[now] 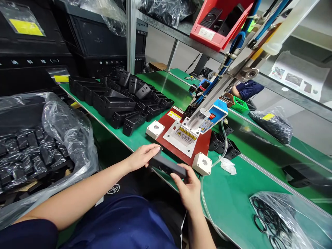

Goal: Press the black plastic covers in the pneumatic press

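Observation:
Both of my hands grip a long black plastic part (167, 166), just in front of the near edge of a red fixture plate (181, 138). My left hand (142, 157) holds its far left end, with fingers over the top. My right hand (186, 183) cups the right end from below and the side. The part is tilted slightly and does not touch the plate. On the plate sits a white jig (180, 138) under a blue-and-white dispensing machine head (199, 116). Rows of similar black parts (121, 100) stand to the left of the plate.
An open plastic bag of black parts (33, 155) lies to my left. Black rubber rings in a clear bag (272, 221) lie at front right on the green bench (228, 204). Clear tubing runs beside the plate. A co-worker's arm (237, 91) shows beyond the machine.

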Motion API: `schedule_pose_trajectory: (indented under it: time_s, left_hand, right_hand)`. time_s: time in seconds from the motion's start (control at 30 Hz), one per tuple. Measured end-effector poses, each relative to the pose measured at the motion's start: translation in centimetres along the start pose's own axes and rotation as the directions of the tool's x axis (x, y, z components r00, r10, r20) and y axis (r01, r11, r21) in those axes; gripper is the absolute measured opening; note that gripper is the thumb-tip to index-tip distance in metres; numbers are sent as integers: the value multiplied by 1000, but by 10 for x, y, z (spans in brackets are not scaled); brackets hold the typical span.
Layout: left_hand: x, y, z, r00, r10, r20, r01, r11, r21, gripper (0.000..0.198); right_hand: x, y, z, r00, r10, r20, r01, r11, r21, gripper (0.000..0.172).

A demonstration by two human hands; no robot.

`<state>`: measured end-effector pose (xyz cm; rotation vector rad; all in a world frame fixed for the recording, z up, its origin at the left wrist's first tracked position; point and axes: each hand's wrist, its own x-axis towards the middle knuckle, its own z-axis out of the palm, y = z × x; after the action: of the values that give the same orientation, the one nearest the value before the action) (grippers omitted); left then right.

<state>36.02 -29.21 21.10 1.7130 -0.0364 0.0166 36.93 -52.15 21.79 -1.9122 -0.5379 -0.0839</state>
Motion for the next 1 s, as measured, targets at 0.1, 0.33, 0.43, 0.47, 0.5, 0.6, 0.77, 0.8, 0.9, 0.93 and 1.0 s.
schedule_pose_trajectory:
  time_s: [0.1, 0.33, 0.43, 0.47, 0.5, 0.6, 0.77, 0.8, 0.9, 0.93, 1.0]
  left_hand:
    - [-4, 11, 0, 992, 114, 55, -112, 993, -34, 51]
    - [-7, 25, 11, 958, 266, 104, -265, 964, -24, 60]
    - [-3, 26, 13, 955, 288, 66, -286, 958, -35, 62]
    - [-1, 26, 13, 955, 291, 52, -289, 956, -43, 61]
    - [2, 27, 13, 955, 293, 42, -291, 955, -53, 61]
    - [14, 37, 15, 946, 323, 13, -321, 944, -81, 54]
    - [61, 82, 21, 883, 455, -117, -461, 887, -34, 44]
    - [74, 93, 23, 867, 475, -149, -484, 875, -26, 44]
    - [114, 120, 26, 834, 504, -226, -517, 856, 0, 45]
    - [126, 125, 27, 830, 500, -246, -515, 857, 7, 45]
    - [146, 130, 29, 839, 464, -284, -487, 873, -10, 44]
  right_hand:
    - [4, -7, -5, 971, 238, 0, -225, 922, 315, 35]
    - [11, -18, -8, 950, 312, -10, -266, 826, 496, 38]
    - [12, -19, -10, 986, 157, -56, -126, 922, 367, 45]
    - [12, -20, -11, 992, 105, -74, -77, 945, 317, 46]
    - [14, -20, -13, 994, 60, -94, -32, 962, 272, 46]
    - [25, -25, -20, 986, -62, -157, 92, 978, 188, 40]
    - [75, -40, -41, 946, -225, -232, 249, 965, 81, 41]
    - [89, -43, -46, 935, -247, -256, 272, 960, 69, 42]
    - [132, -49, -58, 900, -272, -341, 310, 949, 61, 45]
    - [145, -50, -60, 892, -268, -364, 308, 950, 57, 46]
    - [165, -48, -64, 888, -249, -387, 289, 956, 49, 48]
